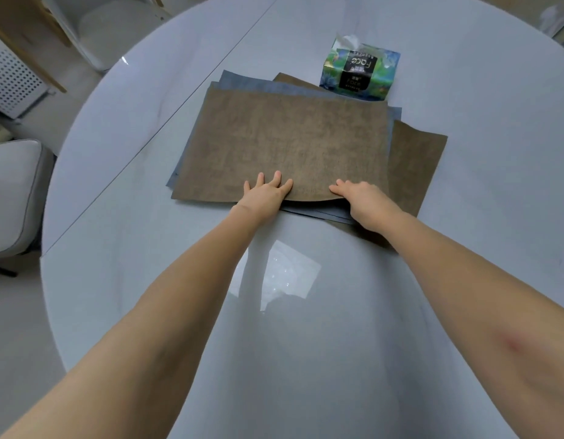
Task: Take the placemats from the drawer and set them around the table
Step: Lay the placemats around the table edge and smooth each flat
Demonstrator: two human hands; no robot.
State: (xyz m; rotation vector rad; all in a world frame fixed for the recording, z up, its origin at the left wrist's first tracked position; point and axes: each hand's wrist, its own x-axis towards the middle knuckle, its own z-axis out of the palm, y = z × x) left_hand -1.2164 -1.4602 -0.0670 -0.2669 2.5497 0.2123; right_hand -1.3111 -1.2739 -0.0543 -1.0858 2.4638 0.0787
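A loose stack of placemats lies in the middle of the round white table. The top brown placemat covers a grey-blue placemat, and another brown placemat sticks out to the right. My left hand rests flat with fingers spread on the near edge of the top mat. My right hand grips that same near edge, thumb on top and fingers under it, and the edge is slightly raised there.
A green pack of tissues sits just behind the stack, touching its far edge. A grey upholstered chair stands at the table's left side. A white perforated cabinet and a wooden chair leg are at the far left.
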